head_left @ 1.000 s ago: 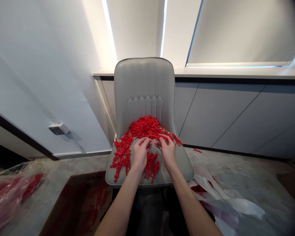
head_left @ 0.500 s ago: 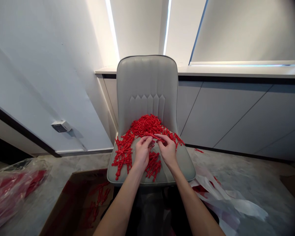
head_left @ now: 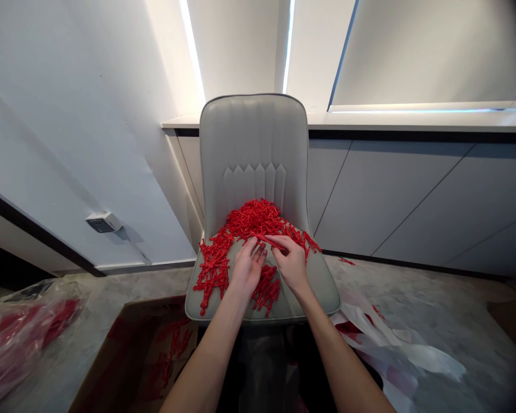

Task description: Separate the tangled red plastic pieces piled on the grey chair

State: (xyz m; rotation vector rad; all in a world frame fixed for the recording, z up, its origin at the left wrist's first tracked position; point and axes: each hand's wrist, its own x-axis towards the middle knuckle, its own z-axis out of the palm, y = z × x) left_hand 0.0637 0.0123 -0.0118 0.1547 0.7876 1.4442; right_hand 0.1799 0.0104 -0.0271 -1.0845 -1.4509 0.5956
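Observation:
My left hand (head_left: 247, 267) and my right hand (head_left: 292, 263) are close together above the seat of a grey chair (head_left: 320, 301). Stretched between them is a thin, glossy red plastic figure (head_left: 276, 243). The fingers of my right hand are closed on one side of it, while my left fingertips pinch its other end; the small details are partly hidden by the fingers. Behind the hands lies a heap of similar red figures (head_left: 253, 218). More red figures spread along the left of the seat (head_left: 214, 267), and a smaller group (head_left: 266, 291) lies beneath my hands.
A cardboard box (head_left: 112, 344) with some red pieces stands on the floor at left, beside a clear plastic bag (head_left: 30, 332) with red contents. White plastic bags (head_left: 395, 350) lie at right. One red piece (head_left: 346, 261) is on the floor near the cabinets (head_left: 413, 195).
My left fingers have loosened and spread a little at the near side of the red figure. My right hand keeps nearly the same hold. The view has shifted slightly.

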